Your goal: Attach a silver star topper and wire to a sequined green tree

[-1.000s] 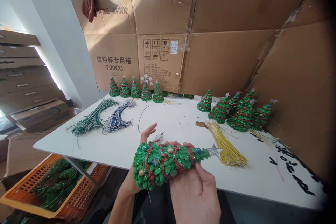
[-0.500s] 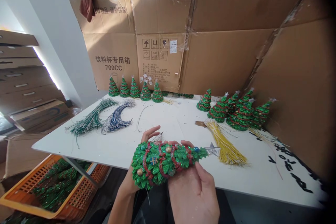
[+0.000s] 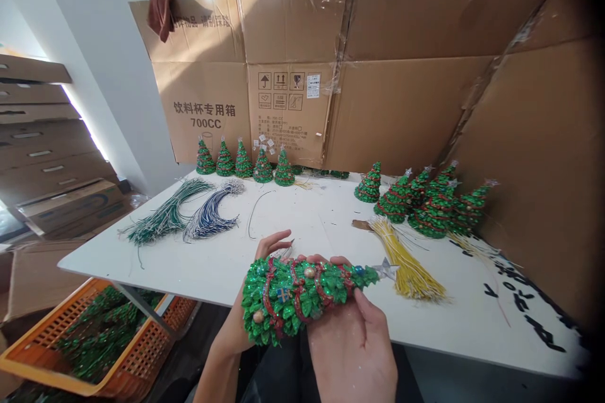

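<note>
A glittery green model Christmas tree (image 3: 293, 296) lies on its side above the table's front edge, its clear star (image 3: 386, 269) pointing right. It carries red garlands, small baubles and a blue gift. My right hand (image 3: 352, 340) is closed around the narrow upper part, thumb on the near side, fingertips showing along the far side. Behind the wide base, my left hand (image 3: 273, 244) supports the tree; some of its fingers stick out beyond it, and its thumb and palm are hidden. By those fingers is a small pointed metal tool (image 3: 286, 252), mostly covered; whether it is held I cannot tell.
On the white table (image 3: 312, 214) lie green wires (image 3: 165, 211), blue wires (image 3: 212, 211) and yellow wires (image 3: 411, 264). Several finished trees (image 3: 243, 159) line the back; more trees (image 3: 432, 201) cluster right. Cardboard (image 3: 293, 31) walls the rear. An orange crate (image 3: 137, 352) with trees stands lower left.
The tree and both hands have shifted slightly right and down in view. The thin wire seen below the tree's base is no longer visible. Both hands keep their hold.
</note>
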{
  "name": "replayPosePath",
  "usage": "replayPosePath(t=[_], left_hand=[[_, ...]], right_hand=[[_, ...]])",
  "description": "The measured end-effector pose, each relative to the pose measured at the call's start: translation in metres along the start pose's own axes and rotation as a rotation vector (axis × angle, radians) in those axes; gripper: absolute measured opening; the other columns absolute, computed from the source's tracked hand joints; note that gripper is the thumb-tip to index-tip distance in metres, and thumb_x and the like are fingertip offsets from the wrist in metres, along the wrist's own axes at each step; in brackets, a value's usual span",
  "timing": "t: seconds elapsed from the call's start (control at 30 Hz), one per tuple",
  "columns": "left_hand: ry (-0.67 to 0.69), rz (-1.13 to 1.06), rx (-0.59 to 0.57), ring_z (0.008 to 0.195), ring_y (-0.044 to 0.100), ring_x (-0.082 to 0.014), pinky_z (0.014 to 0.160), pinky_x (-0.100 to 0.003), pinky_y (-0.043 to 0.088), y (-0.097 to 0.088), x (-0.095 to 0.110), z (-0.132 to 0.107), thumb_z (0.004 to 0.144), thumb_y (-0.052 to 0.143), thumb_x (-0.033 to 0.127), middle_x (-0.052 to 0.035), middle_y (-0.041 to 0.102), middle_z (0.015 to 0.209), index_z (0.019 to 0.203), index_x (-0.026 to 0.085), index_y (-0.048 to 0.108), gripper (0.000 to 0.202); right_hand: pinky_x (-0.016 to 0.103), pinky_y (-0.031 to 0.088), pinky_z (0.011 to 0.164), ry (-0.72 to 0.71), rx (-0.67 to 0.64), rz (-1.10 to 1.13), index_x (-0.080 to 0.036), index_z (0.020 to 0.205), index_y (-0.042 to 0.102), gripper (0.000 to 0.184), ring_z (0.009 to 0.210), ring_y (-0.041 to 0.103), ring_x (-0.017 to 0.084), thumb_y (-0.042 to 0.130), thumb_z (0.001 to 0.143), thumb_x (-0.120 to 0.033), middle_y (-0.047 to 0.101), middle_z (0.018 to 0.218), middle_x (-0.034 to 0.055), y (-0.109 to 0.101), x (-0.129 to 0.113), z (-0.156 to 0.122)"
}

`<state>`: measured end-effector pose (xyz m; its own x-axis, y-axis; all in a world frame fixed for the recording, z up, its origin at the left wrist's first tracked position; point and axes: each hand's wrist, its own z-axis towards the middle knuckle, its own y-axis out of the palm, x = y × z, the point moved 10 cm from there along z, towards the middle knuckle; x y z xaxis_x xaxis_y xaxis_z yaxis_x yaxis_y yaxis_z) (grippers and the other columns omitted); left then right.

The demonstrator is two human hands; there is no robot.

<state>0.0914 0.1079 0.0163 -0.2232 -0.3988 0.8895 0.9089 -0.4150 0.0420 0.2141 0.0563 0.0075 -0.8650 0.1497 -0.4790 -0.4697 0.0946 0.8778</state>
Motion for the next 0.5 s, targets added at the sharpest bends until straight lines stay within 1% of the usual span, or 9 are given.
replayPosePath(t=[0.07, 0.17, 0.27, 0.3, 0.37, 0.43, 0.5], left_hand=[[-0.004, 0.009, -0.003, 0.159, 0.035, -0.0411, 0.128, -0.06, 0.037, 0.0, -0.001, -0.001, 0.097, 0.057, 0.077, -0.012, 0.04, 0.169, 0.163, 0.033, 0.045, 0.08], [-0.01, 0.037, -0.036, 0.161, 0.033, -0.0411, 0.13, -0.061, 0.035, 0.0, -0.003, -0.001, 0.1, 0.059, 0.071, -0.0116, 0.036, 0.173, 0.165, 0.034, 0.044, 0.076], [-0.037, 0.084, -0.084, 0.162, 0.032, -0.0411, 0.132, -0.061, 0.034, -0.003, -0.005, -0.001, 0.098, 0.069, 0.061, -0.0102, 0.033, 0.176, 0.166, 0.037, 0.043, 0.077], [-0.052, 0.096, -0.102, 0.162, 0.033, -0.0411, 0.132, -0.06, 0.034, -0.005, -0.006, -0.001, 0.097, 0.073, 0.057, -0.0094, 0.034, 0.176, 0.165, 0.037, 0.046, 0.076], [-0.085, 0.107, -0.147, 0.161, 0.037, -0.042, 0.131, -0.057, 0.037, -0.009, -0.008, -0.001, 0.096, 0.076, 0.056, -0.0084, 0.036, 0.176, 0.155, 0.035, 0.062, 0.063], [-0.125, 0.088, -0.164, 0.155, 0.045, -0.0435, 0.128, -0.055, 0.041, -0.015, -0.01, -0.002, 0.097, 0.074, 0.06, -0.01, 0.042, 0.173, 0.135, 0.029, 0.078, 0.049], [-0.15, 0.069, -0.099, 0.147, 0.053, -0.0425, 0.123, -0.053, 0.045, -0.026, -0.012, -0.001, 0.098, 0.071, 0.061, -0.0127, 0.053, 0.164, 0.119, 0.025, 0.085, 0.043]], right_hand=[[0.065, 0.052, 0.117, -0.012, -0.024, -0.004, -0.033, 0.119, 0.084, 0.039, 0.136, 0.068, 0.038, 0.062, 0.096, -0.056, 0.082, 0.13, 0.0071, 0.004, -0.002, 0.0], [0.066, 0.052, 0.116, -0.041, -0.066, 0.0, -0.034, 0.117, 0.083, 0.036, 0.131, 0.07, 0.038, 0.06, 0.097, -0.052, 0.082, 0.125, 0.0075, 0.01, -0.007, 0.0], [0.067, 0.051, 0.116, -0.066, -0.064, 0.003, -0.034, 0.118, 0.083, 0.034, 0.131, 0.071, 0.039, 0.061, 0.096, -0.048, 0.081, 0.128, 0.0074, 0.01, -0.009, -0.002], [0.067, 0.051, 0.117, -0.076, -0.051, 0.002, -0.035, 0.119, 0.082, 0.034, 0.132, 0.07, 0.039, 0.062, 0.095, -0.048, 0.081, 0.13, 0.007, 0.008, -0.009, -0.003], [0.067, 0.048, 0.12, -0.09, -0.019, -0.003, -0.036, 0.123, 0.081, 0.035, 0.137, 0.067, 0.037, 0.064, 0.095, -0.048, 0.079, 0.136, 0.0057, 0.003, -0.009, -0.004], [0.066, 0.045, 0.124, -0.097, 0.0, -0.015, -0.038, 0.127, 0.079, 0.036, 0.141, 0.065, 0.036, 0.067, 0.095, -0.048, 0.078, 0.139, 0.0041, -0.001, -0.008, -0.006], [0.063, 0.044, 0.125, -0.107, 0.002, -0.028, -0.04, 0.128, 0.078, 0.035, 0.141, 0.065, 0.033, 0.068, 0.095, -0.047, 0.078, 0.138, 0.0015, -0.002, -0.008, -0.006]])
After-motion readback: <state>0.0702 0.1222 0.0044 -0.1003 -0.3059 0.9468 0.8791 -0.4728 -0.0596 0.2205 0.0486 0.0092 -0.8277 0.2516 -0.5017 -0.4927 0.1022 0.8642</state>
